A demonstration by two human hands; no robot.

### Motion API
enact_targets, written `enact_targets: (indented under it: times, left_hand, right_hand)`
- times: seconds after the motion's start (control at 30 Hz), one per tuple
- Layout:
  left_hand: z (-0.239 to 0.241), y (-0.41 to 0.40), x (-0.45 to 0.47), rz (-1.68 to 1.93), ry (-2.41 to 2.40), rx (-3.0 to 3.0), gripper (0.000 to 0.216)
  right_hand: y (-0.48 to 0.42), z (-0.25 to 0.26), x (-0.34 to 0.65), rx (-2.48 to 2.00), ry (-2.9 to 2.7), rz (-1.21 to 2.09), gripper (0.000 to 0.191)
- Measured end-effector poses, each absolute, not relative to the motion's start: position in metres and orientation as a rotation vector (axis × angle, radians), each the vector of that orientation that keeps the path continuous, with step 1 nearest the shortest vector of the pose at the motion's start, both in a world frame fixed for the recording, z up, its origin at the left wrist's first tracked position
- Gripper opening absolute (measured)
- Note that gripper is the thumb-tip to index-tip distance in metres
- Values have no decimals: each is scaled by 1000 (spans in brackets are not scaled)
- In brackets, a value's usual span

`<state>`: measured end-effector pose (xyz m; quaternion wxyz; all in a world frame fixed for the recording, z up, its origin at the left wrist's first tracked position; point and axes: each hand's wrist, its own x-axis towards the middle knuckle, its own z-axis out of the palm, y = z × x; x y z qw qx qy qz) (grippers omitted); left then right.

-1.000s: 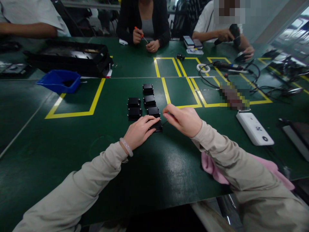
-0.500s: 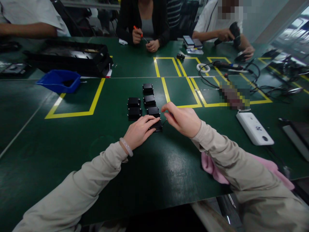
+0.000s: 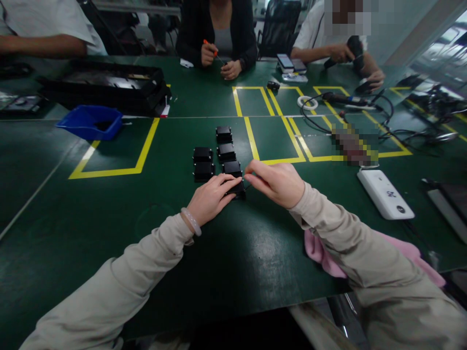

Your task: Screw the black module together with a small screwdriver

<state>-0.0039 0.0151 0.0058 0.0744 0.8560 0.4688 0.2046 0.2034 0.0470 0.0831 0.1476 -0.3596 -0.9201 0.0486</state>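
Several small black boxes (image 3: 223,134) lie in two short rows on the green table (image 3: 109,218). My left hand (image 3: 211,197) rests on the nearest black box (image 3: 239,190), fingers curled over it and pressing it down. My right hand (image 3: 279,182) is closed in a pinch just right of that box, holding a thin dark tool whose tip points at the box; most of the tool is hidden in the hand.
A blue bin (image 3: 89,122) and a long black tray (image 3: 109,87) sit at the far left. A white device (image 3: 385,193) lies right, cables (image 3: 365,112) beyond, a pink cloth (image 3: 321,250) under my right arm. Three other people work across the table.
My right hand has dropped slightly toward the nearest black box. My left hand has stayed on the box.
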Motion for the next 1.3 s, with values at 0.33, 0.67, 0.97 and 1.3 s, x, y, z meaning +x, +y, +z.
enact_targets:
  times: [0.33,0.67,0.97,1.3]
  left_hand:
    - [6,15,-4,611,1410,2566,40]
    - [5,15,-4,634,1401,2557,40]
    - [6,15,-4,602,1408,2561,40]
    - [5,14,-3,648,1399,2562,40]
  right_hand:
    - [47,84,203,-1057,-2642,121,36]
    - [47,82,203,-1042,-2637,102,34]
    - [47,84,203,-1072,-2635,117,30]
    - [46,82,203,-1083,-2628,83,31]
